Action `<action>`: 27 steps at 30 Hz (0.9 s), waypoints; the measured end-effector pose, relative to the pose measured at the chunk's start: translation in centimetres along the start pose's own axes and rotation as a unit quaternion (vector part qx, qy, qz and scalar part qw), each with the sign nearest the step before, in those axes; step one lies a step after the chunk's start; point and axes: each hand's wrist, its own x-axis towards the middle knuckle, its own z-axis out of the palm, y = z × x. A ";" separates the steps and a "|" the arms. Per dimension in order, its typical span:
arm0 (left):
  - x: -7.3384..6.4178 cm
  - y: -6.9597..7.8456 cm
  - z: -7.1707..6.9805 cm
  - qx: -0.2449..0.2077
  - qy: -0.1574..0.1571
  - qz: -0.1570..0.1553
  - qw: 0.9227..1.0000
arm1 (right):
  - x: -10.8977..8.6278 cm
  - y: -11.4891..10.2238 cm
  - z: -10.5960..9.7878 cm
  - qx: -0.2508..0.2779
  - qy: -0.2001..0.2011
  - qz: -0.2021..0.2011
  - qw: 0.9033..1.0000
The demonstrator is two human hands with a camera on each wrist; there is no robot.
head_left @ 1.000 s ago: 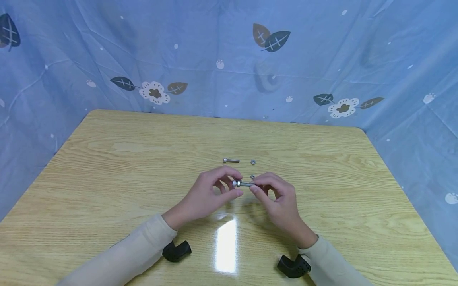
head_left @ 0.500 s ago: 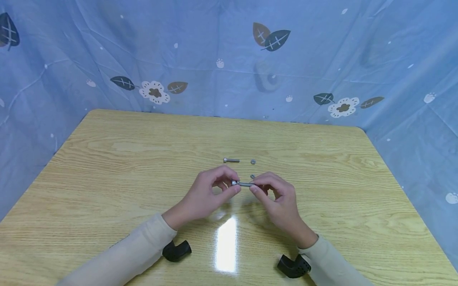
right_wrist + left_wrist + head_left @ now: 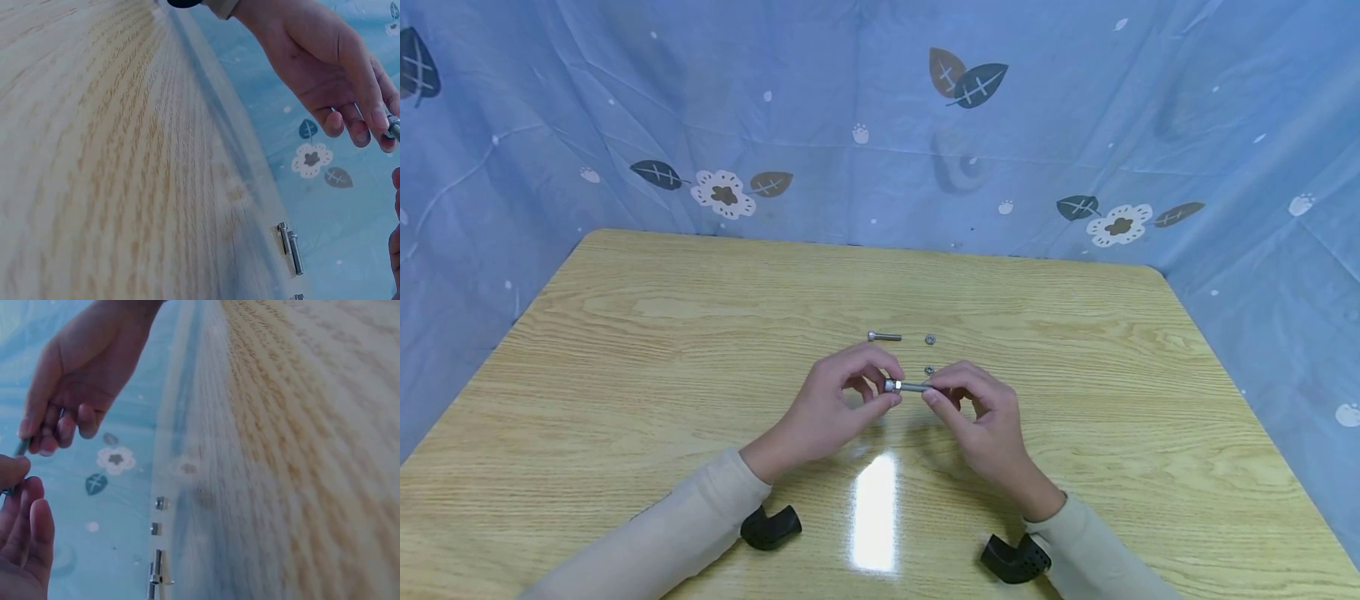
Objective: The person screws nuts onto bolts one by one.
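Silver metal bolt (image 3: 913, 387): crosswise, head (image 3: 889, 385) leftward
Left hand (image 3: 833, 407): nearer head, curled round shiny hexagonal metal nut (image 3: 898, 386)
Right hand (image 3: 989, 413): pinching opposite end

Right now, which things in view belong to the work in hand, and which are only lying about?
In the work:
held bolt, pinched by the right hand
nut on it, at the left hand

Only lying on the table:
loose bolts
two loose nuts, perhaps spares
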 end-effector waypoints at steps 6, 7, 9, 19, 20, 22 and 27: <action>0.0 0.0 0.0 0.001 0.000 -0.009 1.000 | -0.1 0.0 0.0 -0.003 0.000 0.006 1.000; 0.0 0.0 0.0 0.000 -0.001 -0.012 1.000 | -0.1 0.0 0.0 -0.002 0.000 0.006 1.000; 0.0 0.0 0.0 0.004 -0.002 -0.023 1.000 | 0.0 0.0 0.0 -0.001 0.000 0.004 1.000; 0.0 -0.2 0.0 0.006 -0.011 -0.044 0.999 | 0.0 0.0 0.0 -0.006 0.002 0.001 1.000; 0.0 -0.1 0.0 0.001 -0.008 -0.036 0.999 | -0.1 0.0 -0.1 -0.007 0.002 0.002 1.000; 0.0 -0.1 0.0 -0.004 -0.002 -0.017 1.000 | 0.0 0.0 -0.1 -0.007 0.003 0.003 1.000; 0.0 -0.1 0.0 -0.005 0.008 -0.001 1.000 | 0.0 0.1 -0.1 -0.002 0.003 0.001 1.000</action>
